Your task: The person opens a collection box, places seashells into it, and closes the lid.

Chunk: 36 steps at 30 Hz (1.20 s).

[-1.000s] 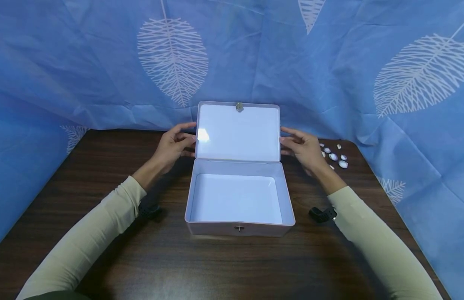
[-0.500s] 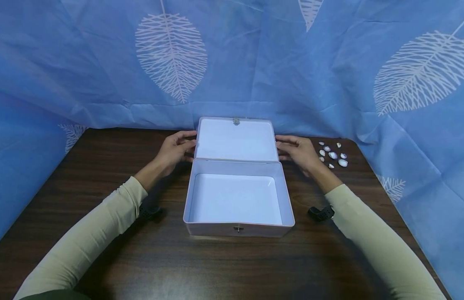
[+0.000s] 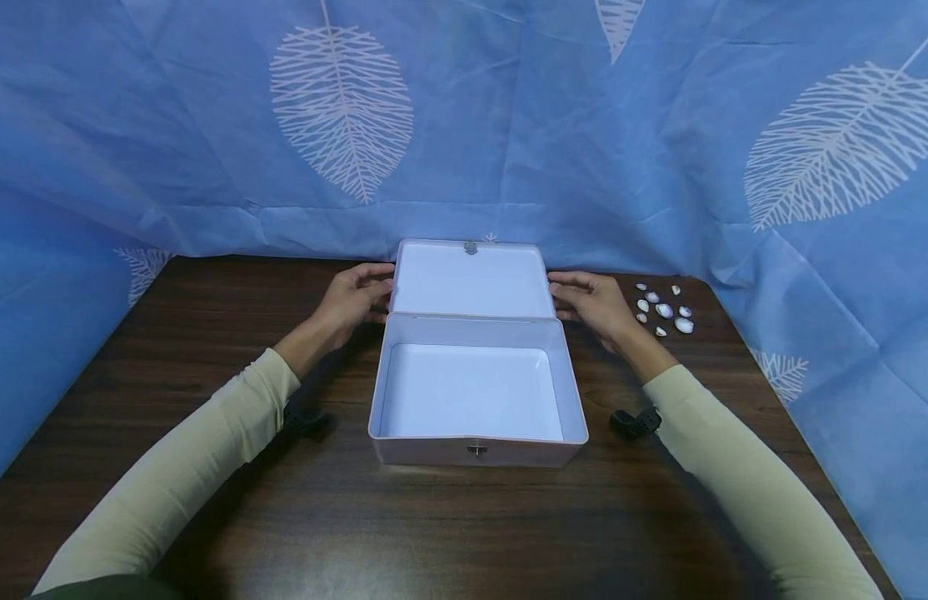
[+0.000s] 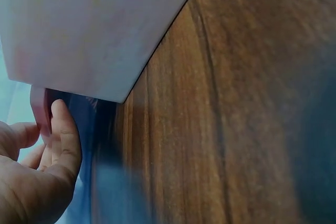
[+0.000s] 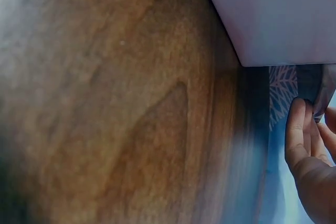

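Note:
A white box (image 3: 476, 451) stands on the table in the head view, its lid (image 3: 471, 279) swung back on the far side and its bare white inside showing. My left hand (image 3: 344, 304) holds the lid's left edge; in the left wrist view the thumb and fingers (image 4: 65, 135) lie on either side of that edge. On the opposite side my right hand (image 3: 595, 304) holds the lid's right edge, with fingers (image 5: 297, 129) reaching behind it in the right wrist view. A small metal clasp (image 3: 470, 247) sits at the lid's top edge, and a latch (image 3: 476, 450) marks the box front.
Several small white seashells (image 3: 664, 311) lie on the dark wooden table (image 3: 464, 533), to the right beyond my right hand. A blue curtain (image 3: 464, 125) with white leaf prints hangs along the table's back edge and sides.
The lid has tilted further back, away from me, so its top edge looks lower. Both hands have moved slightly with it, keeping to its sides. The seashells have stayed put.

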Each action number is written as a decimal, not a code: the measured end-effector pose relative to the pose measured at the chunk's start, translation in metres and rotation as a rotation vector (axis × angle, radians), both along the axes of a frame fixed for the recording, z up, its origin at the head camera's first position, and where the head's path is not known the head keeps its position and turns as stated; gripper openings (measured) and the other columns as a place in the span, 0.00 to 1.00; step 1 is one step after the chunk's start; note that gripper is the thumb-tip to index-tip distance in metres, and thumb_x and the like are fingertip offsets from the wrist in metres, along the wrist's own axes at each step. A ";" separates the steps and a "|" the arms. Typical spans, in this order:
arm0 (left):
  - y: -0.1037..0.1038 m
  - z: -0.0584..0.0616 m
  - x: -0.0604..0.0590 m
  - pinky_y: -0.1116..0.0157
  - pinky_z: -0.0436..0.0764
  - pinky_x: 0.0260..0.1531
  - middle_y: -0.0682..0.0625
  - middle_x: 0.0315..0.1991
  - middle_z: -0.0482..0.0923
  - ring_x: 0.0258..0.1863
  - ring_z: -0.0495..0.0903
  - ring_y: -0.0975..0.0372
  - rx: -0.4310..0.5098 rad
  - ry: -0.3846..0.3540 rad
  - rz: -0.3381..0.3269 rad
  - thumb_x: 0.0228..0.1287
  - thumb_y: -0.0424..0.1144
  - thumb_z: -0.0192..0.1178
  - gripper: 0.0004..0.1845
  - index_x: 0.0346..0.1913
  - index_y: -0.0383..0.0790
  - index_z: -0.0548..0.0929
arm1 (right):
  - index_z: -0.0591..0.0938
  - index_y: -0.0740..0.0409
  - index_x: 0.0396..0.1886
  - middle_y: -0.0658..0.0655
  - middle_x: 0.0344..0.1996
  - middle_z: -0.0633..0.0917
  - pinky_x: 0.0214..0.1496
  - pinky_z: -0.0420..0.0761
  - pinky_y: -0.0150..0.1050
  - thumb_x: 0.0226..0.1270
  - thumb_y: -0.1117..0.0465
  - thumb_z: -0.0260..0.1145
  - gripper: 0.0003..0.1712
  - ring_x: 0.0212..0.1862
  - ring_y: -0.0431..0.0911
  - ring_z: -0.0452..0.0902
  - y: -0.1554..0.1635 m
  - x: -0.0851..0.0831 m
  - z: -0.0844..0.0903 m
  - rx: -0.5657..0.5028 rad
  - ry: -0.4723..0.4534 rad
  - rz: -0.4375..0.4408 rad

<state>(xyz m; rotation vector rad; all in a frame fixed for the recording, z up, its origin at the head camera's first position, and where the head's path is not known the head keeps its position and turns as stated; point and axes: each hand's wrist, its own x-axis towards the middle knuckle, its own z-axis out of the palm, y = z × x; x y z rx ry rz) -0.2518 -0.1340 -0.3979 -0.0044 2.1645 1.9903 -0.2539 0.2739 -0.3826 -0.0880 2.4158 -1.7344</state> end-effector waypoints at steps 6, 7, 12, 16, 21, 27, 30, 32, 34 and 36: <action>0.001 -0.002 -0.002 0.66 0.91 0.38 0.49 0.53 0.81 0.38 0.84 0.64 0.004 -0.022 0.000 0.90 0.38 0.58 0.25 0.82 0.38 0.76 | 0.78 0.63 0.81 0.70 0.77 0.80 0.55 0.92 0.30 0.90 0.55 0.66 0.29 0.49 0.31 0.89 0.001 -0.003 -0.003 -0.013 -0.016 -0.009; 0.001 -0.002 -0.003 0.66 0.91 0.38 0.49 0.53 0.81 0.39 0.84 0.64 0.005 -0.023 0.000 0.90 0.38 0.58 0.25 0.82 0.38 0.76 | 0.78 0.63 0.82 0.70 0.77 0.80 0.56 0.92 0.30 0.90 0.55 0.66 0.30 0.49 0.31 0.89 0.001 -0.003 -0.003 -0.015 -0.018 -0.009; 0.002 -0.002 -0.003 0.66 0.91 0.38 0.49 0.53 0.81 0.38 0.84 0.64 0.006 -0.020 -0.003 0.90 0.38 0.58 0.25 0.82 0.38 0.75 | 0.78 0.62 0.81 0.70 0.77 0.80 0.56 0.91 0.30 0.90 0.54 0.66 0.30 0.50 0.31 0.89 0.001 -0.005 -0.004 -0.021 -0.020 -0.020; 0.002 -0.002 -0.003 0.66 0.91 0.38 0.49 0.52 0.81 0.38 0.84 0.63 -0.002 -0.019 -0.004 0.90 0.39 0.58 0.25 0.82 0.38 0.75 | 0.79 0.62 0.81 0.69 0.76 0.80 0.56 0.91 0.30 0.90 0.54 0.66 0.29 0.50 0.32 0.88 0.001 -0.004 -0.005 -0.023 -0.017 -0.025; 0.002 -0.002 -0.004 0.66 0.91 0.39 0.49 0.51 0.81 0.38 0.84 0.63 -0.010 -0.021 -0.004 0.90 0.40 0.58 0.25 0.82 0.39 0.75 | 0.78 0.63 0.81 0.70 0.76 0.80 0.56 0.91 0.30 0.90 0.54 0.65 0.29 0.50 0.31 0.89 0.001 -0.004 -0.006 -0.021 -0.023 -0.025; 0.001 -0.003 -0.003 0.66 0.91 0.39 0.48 0.54 0.81 0.39 0.85 0.63 -0.023 -0.024 -0.001 0.91 0.40 0.58 0.25 0.82 0.39 0.75 | 0.78 0.63 0.81 0.70 0.76 0.80 0.56 0.91 0.30 0.91 0.53 0.64 0.29 0.50 0.31 0.89 0.002 -0.003 -0.007 -0.020 -0.027 -0.027; 0.000 -0.003 -0.001 0.65 0.91 0.39 0.46 0.58 0.80 0.40 0.85 0.63 -0.025 -0.027 -0.008 0.91 0.42 0.58 0.26 0.83 0.40 0.74 | 0.78 0.63 0.81 0.70 0.74 0.81 0.56 0.92 0.31 0.91 0.53 0.64 0.29 0.49 0.31 0.89 0.003 -0.002 -0.006 -0.015 -0.021 -0.039; 0.000 -0.002 0.000 0.65 0.91 0.40 0.44 0.62 0.80 0.41 0.85 0.63 -0.029 -0.026 -0.018 0.91 0.44 0.58 0.28 0.84 0.40 0.72 | 0.78 0.64 0.81 0.70 0.73 0.82 0.56 0.92 0.32 0.91 0.54 0.64 0.29 0.49 0.31 0.90 0.006 0.000 -0.006 -0.016 -0.018 -0.045; -0.001 -0.002 0.002 0.65 0.91 0.41 0.42 0.65 0.79 0.41 0.86 0.63 -0.030 -0.024 -0.026 0.91 0.45 0.58 0.29 0.85 0.40 0.71 | 0.77 0.64 0.82 0.68 0.70 0.85 0.58 0.93 0.34 0.91 0.54 0.64 0.29 0.49 0.31 0.90 0.008 0.002 -0.004 -0.018 -0.022 -0.045; -0.003 -0.002 0.004 0.65 0.92 0.41 0.39 0.68 0.78 0.42 0.87 0.63 -0.025 -0.021 -0.032 0.91 0.46 0.57 0.29 0.85 0.39 0.69 | 0.77 0.64 0.82 0.66 0.67 0.86 0.60 0.93 0.35 0.91 0.55 0.63 0.30 0.50 0.32 0.91 0.011 0.004 -0.003 -0.018 -0.025 -0.036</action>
